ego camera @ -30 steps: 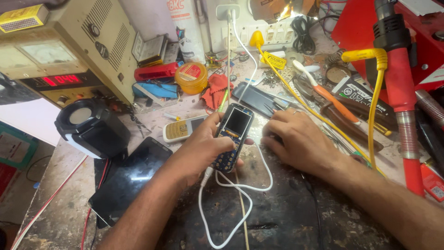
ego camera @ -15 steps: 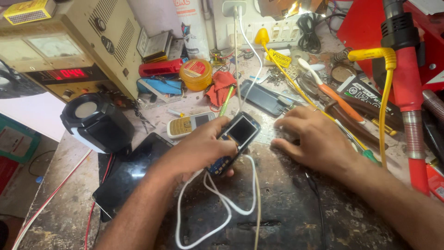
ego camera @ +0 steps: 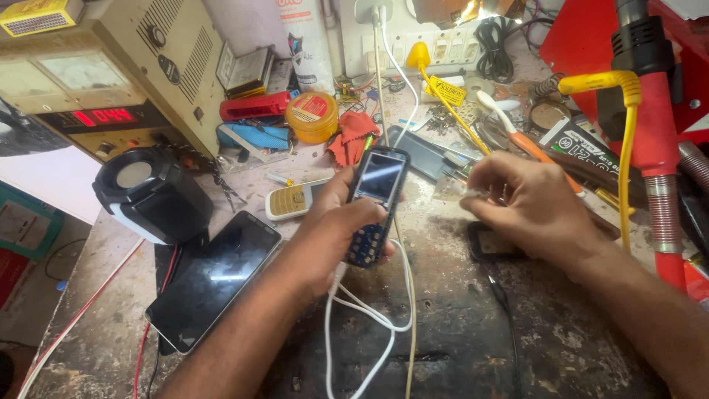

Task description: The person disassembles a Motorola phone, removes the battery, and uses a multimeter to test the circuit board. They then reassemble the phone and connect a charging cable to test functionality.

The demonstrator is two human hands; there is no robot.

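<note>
My left hand (ego camera: 329,233) grips a dark keypad phone (ego camera: 377,203) upright above the workbench, screen facing me. A white cable (ego camera: 369,318) hangs from its lower end and loops on the bench. My right hand (ego camera: 532,203) hovers to the right of the phone, fingers pinched on something small I cannot make out, above a small black flat part (ego camera: 487,247) lying on the bench.
A black tablet (ego camera: 214,277) lies at the left, beside a round black-and-white speaker (ego camera: 148,192). A beige power supply (ego camera: 96,81) stands behind it. A gold keypad phone (ego camera: 292,199), orange tin (ego camera: 312,116), red cloth (ego camera: 353,137) and red hot-air station (ego camera: 650,89) crowd the back and right.
My left hand has lifted the phone up and tilted it toward me. My right hand has moved off the bench to the right, leaving the black part uncovered.
</note>
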